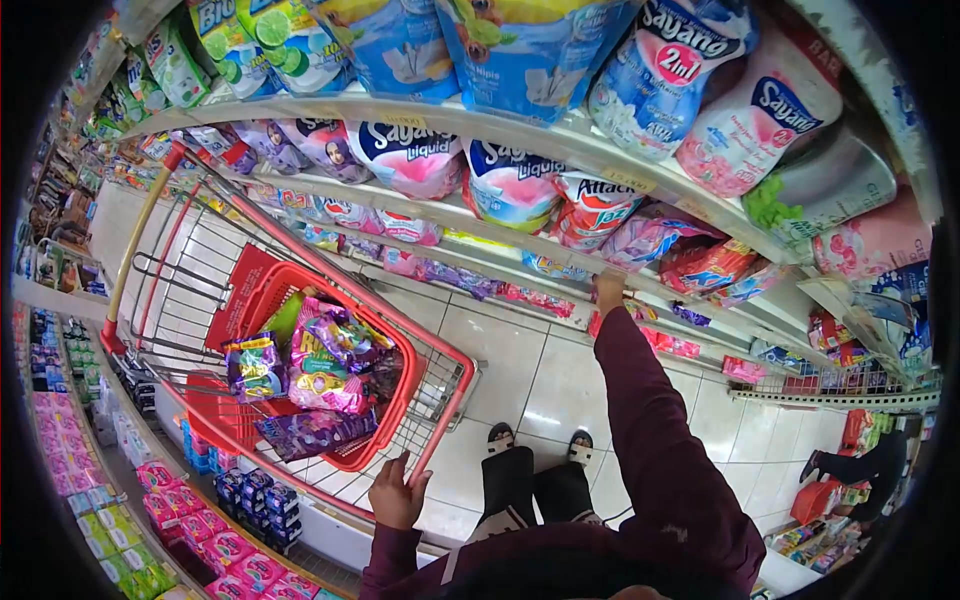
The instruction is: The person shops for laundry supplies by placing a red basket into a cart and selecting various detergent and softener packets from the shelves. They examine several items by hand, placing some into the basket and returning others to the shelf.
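Pale, glossy floor tiles (490, 350) with dark joints ran between long store shelves (355, 112) packed with bright pouches. Bright light glinted off the tiles, and lower shelves (215, 480) of colourful packets curved along the left.

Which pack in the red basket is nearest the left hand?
The dark purple pack at the near end of the basket; the pink pack and other purple packs lie farther off.

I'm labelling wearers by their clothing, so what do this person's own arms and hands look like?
Both arms are in long, dark maroon sleeves: the left sleeve and the right sleeve end near the wrists. The right one has a small pale mark on its upper part, too small to read. The left hand and right hand wear no gloves.
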A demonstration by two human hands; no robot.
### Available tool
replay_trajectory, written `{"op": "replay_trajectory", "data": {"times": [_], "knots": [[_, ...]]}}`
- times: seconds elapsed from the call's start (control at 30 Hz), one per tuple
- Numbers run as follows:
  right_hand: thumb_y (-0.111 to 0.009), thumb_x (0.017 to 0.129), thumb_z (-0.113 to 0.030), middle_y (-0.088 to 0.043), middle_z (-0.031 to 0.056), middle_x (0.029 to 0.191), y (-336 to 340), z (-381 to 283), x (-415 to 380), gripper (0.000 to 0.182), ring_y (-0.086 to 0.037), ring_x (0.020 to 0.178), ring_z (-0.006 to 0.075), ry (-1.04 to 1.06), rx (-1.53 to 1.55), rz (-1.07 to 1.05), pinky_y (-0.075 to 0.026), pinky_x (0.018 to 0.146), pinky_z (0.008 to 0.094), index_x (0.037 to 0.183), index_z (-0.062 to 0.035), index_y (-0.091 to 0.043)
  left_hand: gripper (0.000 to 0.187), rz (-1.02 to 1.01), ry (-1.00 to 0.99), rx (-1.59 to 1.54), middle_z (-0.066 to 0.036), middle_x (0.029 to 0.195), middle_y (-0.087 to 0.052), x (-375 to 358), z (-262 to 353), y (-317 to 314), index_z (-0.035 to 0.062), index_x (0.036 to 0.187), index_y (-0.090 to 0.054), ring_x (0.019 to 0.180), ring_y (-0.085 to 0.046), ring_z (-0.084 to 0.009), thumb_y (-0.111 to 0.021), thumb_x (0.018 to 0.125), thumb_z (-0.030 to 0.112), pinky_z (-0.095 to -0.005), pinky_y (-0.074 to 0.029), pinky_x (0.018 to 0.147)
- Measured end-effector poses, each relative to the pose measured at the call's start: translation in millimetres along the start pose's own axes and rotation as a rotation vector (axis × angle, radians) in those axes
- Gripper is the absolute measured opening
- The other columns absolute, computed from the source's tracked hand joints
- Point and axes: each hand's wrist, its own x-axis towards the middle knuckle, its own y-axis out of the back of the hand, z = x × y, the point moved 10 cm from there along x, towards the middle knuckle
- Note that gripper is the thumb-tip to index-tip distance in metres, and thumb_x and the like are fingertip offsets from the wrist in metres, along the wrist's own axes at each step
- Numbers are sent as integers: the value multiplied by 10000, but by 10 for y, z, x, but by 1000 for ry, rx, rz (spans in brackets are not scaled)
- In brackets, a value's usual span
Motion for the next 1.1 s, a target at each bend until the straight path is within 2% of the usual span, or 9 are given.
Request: {"op": "replay_trajectory", "data": {"times": [0.13, 0.33, 0.4, 0.53, 0.63, 0.8, 0.9, 1.0, 1.1], "knots": [[-588, 696, -216, -587, 150, 754, -142, -121, 19, 206, -568, 675, 323, -18, -187, 1, -436, 606, 416, 783, -29, -594, 395, 18, -21, -5, -143, 789, -573, 41, -1, 37, 8, 990, -550, 654, -562, -318, -644, 710, 271, -387, -449, 557], [-562, 690, -194, -598, 131, 717, 275, 105, -224, 140, -571, 666, 297, -462, 415, 367, -439, 601, 386, 704, -65, -613, 377, 85, -63, -141, -193, 958, -526, 161, 287, 220, -6, 1041, -512, 880, -513, -360, -597, 719, 170, -408, -416, 753], [-536, 695, -201, -601, 120, 706, 323, 13, -180, 150, -566, 665, 298, -366, 183, 302, -436, 597, 385, 672, -69, -604, 368, 258, -322, -76, -173, 1050, -492, 178, 696, 406, 14, 1060, -504, 993, -457, -365, -572, 724, 150, -451, -362, 836], [-521, 739, -97, -571, 181, 833, 845, -238, -355, 199, -561, 767, 300, -346, 581, 319, -449, 683, 371, 916, -9, -547, 300, 377, -579, -256, -194, 1110, -454, 333, 1351, 135, 34, 1041, -464, 1063, -413, -372, -525, 762, 127, -489, -319, 888], [-549, 737, 0, -491, 211, 1061, 1146, -326, -911, 443, -528, 938, 310, -283, 922, 383, -444, 749, 345, 1147, 45, -389, 303, 328, -644, -387, -175, 1074, -479, 693, 1797, -318, 30, 1024, -480, 1044, -436, -353, -541, 727, 34, -466, -341, 878], [-590, 662, 64, -437, 164, 1071, 655, 754, -1838, 542, -498, 934, 283, -711, 908, 415, -453, 720, 323, 1156, 9, -373, 277, 85, -558, -546, -155, 981, -527, 1470, 2242, -1564, 18, 991, -518, 938, -495, -325, -567, 719, 25, -385, -388, 829], [-663, 633, -10, -428, 187, 1102, 861, 1143, -1566, 605, -449, 988, 350, -545, 659, 324, -398, 825, 377, 1170, -10, -385, 332, -236, -578, -311, -156, 1050, -485, 1710, 2285, -2709, 50, 1020, -536, 991, -455, -323, -622, 704, 103, -399, -374, 862], [-673, 690, -137, -447, 193, 1109, 900, 1265, -1158, 527, -435, 1033, 302, -274, 500, 251, -427, 790, 367, 1136, 1, -429, 422, -215, -713, -102, -184, 1163, -396, 1782, 2493, -3233, 103, 1098, -527, 1057, -404, -342, -641, 692, 133, -413, -351, 899], [-643, 718, -216, -551, 176, 935, 532, 1503, -911, 369, -528, 920, 312, -364, 720, 71, -427, 798, 394, 995, 8, -546, 535, -299, -654, -163, -231, 1249, -267, 1942, 2560, -3582, 90, 1176, -463, 1143, -307, -386, -665, 685, 158, -401, -311, 943]]}}
